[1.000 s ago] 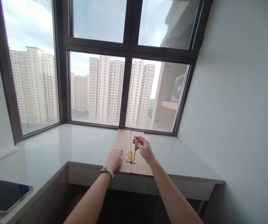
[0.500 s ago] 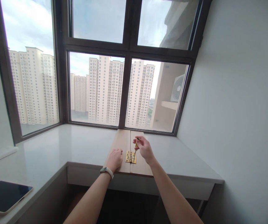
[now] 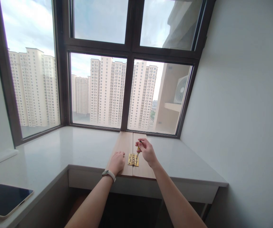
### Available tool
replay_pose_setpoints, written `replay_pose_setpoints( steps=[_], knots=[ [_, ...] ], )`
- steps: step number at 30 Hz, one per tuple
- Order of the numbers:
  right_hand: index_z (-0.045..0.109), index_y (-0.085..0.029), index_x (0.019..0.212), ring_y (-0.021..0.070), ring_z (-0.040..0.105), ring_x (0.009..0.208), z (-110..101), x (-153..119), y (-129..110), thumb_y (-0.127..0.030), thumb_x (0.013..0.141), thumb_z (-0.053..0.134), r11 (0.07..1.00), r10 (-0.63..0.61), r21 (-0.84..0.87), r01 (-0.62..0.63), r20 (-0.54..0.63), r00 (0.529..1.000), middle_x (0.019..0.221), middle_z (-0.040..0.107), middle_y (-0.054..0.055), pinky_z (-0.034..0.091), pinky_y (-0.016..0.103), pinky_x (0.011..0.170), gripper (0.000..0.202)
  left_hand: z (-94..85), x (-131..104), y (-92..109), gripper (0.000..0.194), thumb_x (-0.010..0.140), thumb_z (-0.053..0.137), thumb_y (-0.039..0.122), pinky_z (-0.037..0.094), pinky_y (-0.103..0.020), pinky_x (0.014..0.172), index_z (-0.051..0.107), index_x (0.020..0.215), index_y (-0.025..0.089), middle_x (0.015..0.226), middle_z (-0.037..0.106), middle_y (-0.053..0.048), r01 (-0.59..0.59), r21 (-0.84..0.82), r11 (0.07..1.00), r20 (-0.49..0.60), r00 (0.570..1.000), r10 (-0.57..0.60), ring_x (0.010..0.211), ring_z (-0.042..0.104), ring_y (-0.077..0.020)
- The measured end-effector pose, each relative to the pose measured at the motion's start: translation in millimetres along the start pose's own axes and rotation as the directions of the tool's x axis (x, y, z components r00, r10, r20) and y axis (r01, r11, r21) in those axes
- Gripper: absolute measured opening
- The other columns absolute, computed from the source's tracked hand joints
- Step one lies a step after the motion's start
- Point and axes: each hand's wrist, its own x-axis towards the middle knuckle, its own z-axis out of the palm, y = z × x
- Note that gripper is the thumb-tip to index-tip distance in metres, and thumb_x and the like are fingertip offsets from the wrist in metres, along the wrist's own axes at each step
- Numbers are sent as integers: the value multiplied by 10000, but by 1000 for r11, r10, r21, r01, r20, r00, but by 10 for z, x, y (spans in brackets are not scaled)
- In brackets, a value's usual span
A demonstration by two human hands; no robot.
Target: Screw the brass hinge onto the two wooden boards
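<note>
A gold hinge (image 3: 131, 160) lies open across the seam between two light wooden boards (image 3: 124, 142). Upright in my right hand (image 3: 148, 152) is a small screwdriver (image 3: 138, 148) with a yellow and black handle, its tip down on the hinge's right leaf. My left hand (image 3: 117, 162) rests on the left board, just left of the hinge, fingers bent; whether anything is under them is hidden. A watch with a pale band (image 3: 109, 174) is on the left wrist.
The boards lie on a white windowsill counter (image 3: 84, 148) that has a front edge. A dark-screened tablet (image 3: 5, 199) lies at the lower left. Large framed windows stand behind, and a white wall (image 3: 241, 95) rises at the right.
</note>
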Motion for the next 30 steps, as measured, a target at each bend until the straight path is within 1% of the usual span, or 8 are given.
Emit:
replay_pose_setpoints(
  steps=[2,4,11,14,17,19,27,30],
  knots=[
    [619,-229,1158,260,678,1034,-7,-4,9,-578,920,576,1000,3,6,-3,24,1000,1096,699,100,647,413,755,425,7,1,-6,356,957,404,193,368,-339,1000,641,1221,164,1245,659,-132,-9,-4,1000,-10,1000,9,1177,534,-256],
    [625,-225,1141,266,679,1031,-9,2,25,-567,929,564,1000,1,6,-1,14,1000,1096,696,106,650,416,743,407,12,3,-12,349,961,403,198,373,-339,990,644,1210,161,1230,663,-131,-17,-5,1000,-17,1000,17,1163,537,-256],
    [567,-217,984,288,692,1004,8,29,58,-595,818,712,1000,-4,16,5,-75,997,1044,714,108,655,403,670,437,-12,-6,11,347,957,412,187,370,-349,995,644,1213,162,1239,657,-135,-3,25,1000,2,1000,2,1164,542,-263],
    [574,-228,1050,277,690,1000,6,14,44,-604,841,680,1000,-6,13,6,-50,999,1032,715,94,652,402,684,443,-11,-7,10,336,958,411,194,375,-348,985,651,1192,168,1227,662,-131,-8,12,1000,-11,1000,9,1150,547,-264],
    [611,-243,1148,270,682,1015,0,-2,35,-613,901,588,1000,-10,-14,10,-1,1000,1064,705,92,650,411,711,445,9,-1,-10,326,947,423,190,375,-343,975,655,1174,169,1209,667,-131,-17,-8,1000,-26,1000,16,1134,549,-262],
    [631,-241,1149,274,678,1026,1,-6,37,-618,918,552,999,-16,-31,16,4,1000,1085,697,97,649,420,715,449,26,4,-26,325,939,427,184,372,-342,970,655,1171,165,1199,668,-133,-20,-19,1000,-32,999,20,1128,548,-261],
    [606,-222,994,294,682,1043,48,3,21,-590,821,711,1000,-12,-10,12,-46,999,1104,706,111,655,407,680,420,45,7,-49,331,943,420,194,363,-339,964,644,1185,169,1206,664,-129,-30,-23,999,-33,999,29,1127,540,-261],
    [600,-228,1029,283,684,1035,49,-10,-1,-571,856,679,1000,-10,-2,10,-27,1000,1106,704,104,653,403,692,392,43,6,-47,339,935,419,185,357,-341,970,642,1189,167,1219,658,-134,-30,-21,999,-23,999,29,1136,534,-260]
  ],
)
